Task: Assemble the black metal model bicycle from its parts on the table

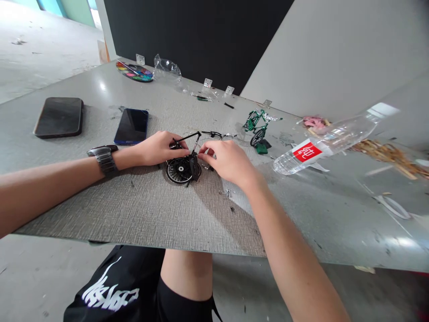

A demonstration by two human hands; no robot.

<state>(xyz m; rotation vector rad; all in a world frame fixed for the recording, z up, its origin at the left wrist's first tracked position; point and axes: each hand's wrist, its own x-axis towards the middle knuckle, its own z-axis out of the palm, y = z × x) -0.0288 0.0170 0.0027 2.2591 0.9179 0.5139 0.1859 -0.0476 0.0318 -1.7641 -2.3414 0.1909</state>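
Observation:
A black model bicycle (181, 169), partly put together with a spoked wheel and a frame, rests on the table between my hands. My left hand (164, 147) is closed on it from the left, thumb along the top of the wheel. From the right, my right hand (223, 158) pinches at the frame's side; its fingertips hide whatever small part is there. Just behind lies a thin handlebar piece (217, 134). Small loose bits (229, 193) lie on the table to the right of the wheel.
A green model bicycle (258, 125) stands behind on the right, near a tilted-looking water bottle (304, 152). To the left are a phone (132, 126) and a dark flat box (59, 117). A paint palette (134, 72) and clear plastic packaging (166, 70) lie along the back edge.

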